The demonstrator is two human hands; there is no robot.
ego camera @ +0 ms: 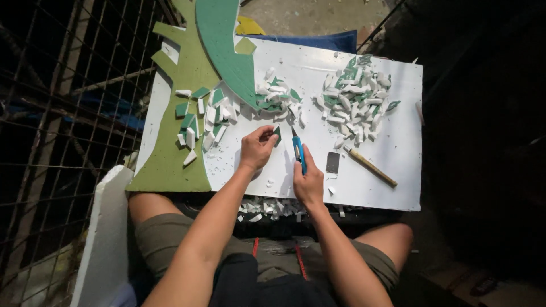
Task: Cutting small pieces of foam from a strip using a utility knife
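My left hand pinches a small green foam piece over the white board. My right hand grips a blue utility knife, its blade tip pointing up at the foam piece. Both forearms reach from my lap onto the board. A heap of cut white and green foam pieces lies at the far right. Another heap sits beside the green curved foam sheet. More pieces are scattered over the olive-green foam shape.
A wooden-handled tool and a small dark rectangular piece lie right of my right hand. Foam scraps litter my lap at the board's near edge. A metal wire grid stands at left, with a white foam slab beside my leg.
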